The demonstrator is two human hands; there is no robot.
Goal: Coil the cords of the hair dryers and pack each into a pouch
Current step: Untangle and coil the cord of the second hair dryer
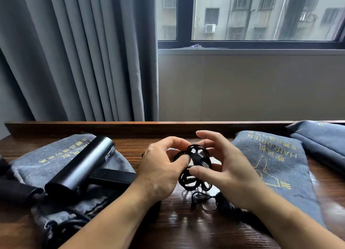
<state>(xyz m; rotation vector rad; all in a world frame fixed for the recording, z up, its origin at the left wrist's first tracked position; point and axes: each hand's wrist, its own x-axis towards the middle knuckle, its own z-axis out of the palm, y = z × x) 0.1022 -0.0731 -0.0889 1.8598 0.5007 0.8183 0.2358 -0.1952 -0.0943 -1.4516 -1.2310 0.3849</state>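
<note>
A dark grey hair dryer (82, 164) lies on a grey pouch (46, 155) at the left of the wooden table, its black handle (112, 177) pointing right. Its black cord (194, 176) is bunched in loops at the table's middle, lifted slightly. My left hand (162, 170) pinches the coil from the left with thumb and fingers. Thumb and fingertips of my right hand (220, 166) touch the coil and the plug (200, 158) from the right, the other fingers spread. A second grey pouch (276, 166) with yellow print lies flat at the right.
A third, darker blue pouch (324, 138) lies at the far right by the table's raised back edge (149, 127). A black object (15, 191) sits at the far left. Drawstrings (203, 197) trail on the table. Grey curtain and a window stand behind.
</note>
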